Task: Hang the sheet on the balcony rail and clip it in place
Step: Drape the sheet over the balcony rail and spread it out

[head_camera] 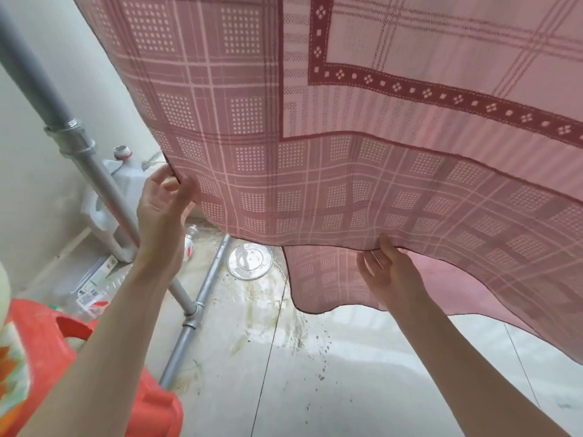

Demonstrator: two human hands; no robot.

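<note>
A pink checked sheet (315, 137) with a dark red patterned band hangs from above and fills the upper part of the view, doubled over so a second layer shows below its lower edge. My left hand (164, 200) pinches the sheet's left edge between thumb and fingers. My right hand (391, 272) reaches up to the lower hem, fingertips holding the edge at the middle. No rail and no clips are visible; whatever the sheet hangs from is out of the frame.
A grey metal pipe (79, 146) slants down the left and joins another pipe (202, 298) on the tiled floor. A round glass dish (250, 260), white plastic jugs (126, 178) and boxes lie by the wall. An orange plastic basket (47, 357) sits at lower left.
</note>
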